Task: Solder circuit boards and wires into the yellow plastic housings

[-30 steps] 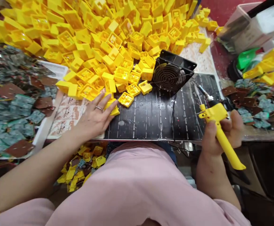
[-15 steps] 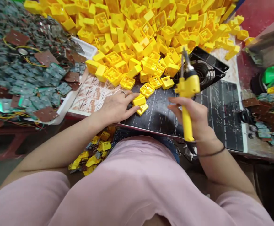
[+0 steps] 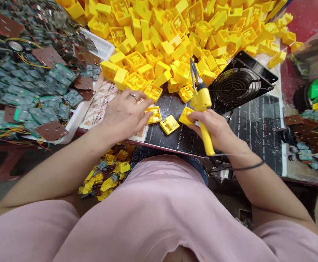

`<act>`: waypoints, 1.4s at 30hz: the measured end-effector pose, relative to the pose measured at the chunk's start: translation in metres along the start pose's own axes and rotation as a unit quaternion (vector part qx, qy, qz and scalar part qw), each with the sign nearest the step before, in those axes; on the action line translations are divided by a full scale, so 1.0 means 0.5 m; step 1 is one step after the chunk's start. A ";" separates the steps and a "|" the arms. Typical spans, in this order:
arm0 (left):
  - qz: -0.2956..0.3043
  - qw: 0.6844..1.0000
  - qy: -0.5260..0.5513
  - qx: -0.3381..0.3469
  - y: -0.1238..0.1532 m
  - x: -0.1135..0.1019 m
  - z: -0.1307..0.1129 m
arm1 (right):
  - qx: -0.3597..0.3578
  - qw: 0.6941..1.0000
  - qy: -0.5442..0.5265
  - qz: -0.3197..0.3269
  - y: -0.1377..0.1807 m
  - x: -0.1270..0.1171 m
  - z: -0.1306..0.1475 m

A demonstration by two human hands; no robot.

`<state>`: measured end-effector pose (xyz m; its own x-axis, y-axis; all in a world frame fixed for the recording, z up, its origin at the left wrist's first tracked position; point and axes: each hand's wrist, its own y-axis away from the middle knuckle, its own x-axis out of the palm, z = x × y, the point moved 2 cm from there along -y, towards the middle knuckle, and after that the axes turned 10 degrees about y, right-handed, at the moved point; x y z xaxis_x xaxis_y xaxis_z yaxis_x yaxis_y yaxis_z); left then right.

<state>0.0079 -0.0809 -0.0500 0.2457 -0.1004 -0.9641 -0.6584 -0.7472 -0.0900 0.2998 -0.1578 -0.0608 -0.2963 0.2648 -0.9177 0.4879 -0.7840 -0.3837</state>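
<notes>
Yellow soldering iron [image 3: 201,109] stands gripped in the right hand [image 3: 216,127], fingers wrapped round its handle, long axis near upright, tip pointing away over the black mat [image 3: 186,140]. The left hand [image 3: 123,114] lies palm-down, fingers loosely spread, touching a yellow case [image 3: 154,114].

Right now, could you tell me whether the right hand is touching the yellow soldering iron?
Touching: the head view shows the right hand wrapped around the yellow soldering iron handle.

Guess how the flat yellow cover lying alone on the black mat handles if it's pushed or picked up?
The yellow cover looks like thin moulded plastic, so probably stiff and light. It lies flat on the black mat, so a push would likely slide it, not roll or tip it. Its low profile may make pinching awkward; the left hand beside it might need to lift an edge.
</notes>
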 end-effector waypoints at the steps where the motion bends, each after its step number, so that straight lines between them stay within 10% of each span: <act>1: -0.022 0.998 0.015 0.059 0.006 0.004 -0.016 | -0.006 1.000 -0.017 -0.007 0.025 -0.023 0.007; 5: -0.004 0.981 0.035 0.190 0.002 0.033 -0.082 | 0.058 0.998 -0.022 -0.022 0.090 -0.058 0.039; 16: -0.021 0.991 0.096 0.088 -0.128 0.071 -0.102 | 0.156 0.986 -0.004 -0.063 0.103 0.026 0.081; 28: 0.038 0.990 0.012 0.132 -0.060 0.047 -0.139 | 0.162 0.983 -0.048 -0.071 0.118 0.011 0.066; 42: 0.084 0.991 0.084 0.070 0.019 0.005 0.018 | 0.109 0.990 -0.090 -0.027 0.098 0.006 0.047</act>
<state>-0.0039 -0.0823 -0.0557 0.2316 -0.3312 -0.9147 -0.7893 -0.6136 0.0223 0.3033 -0.2088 -0.0800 -0.4682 0.2200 -0.8558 0.2847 -0.8794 -0.3817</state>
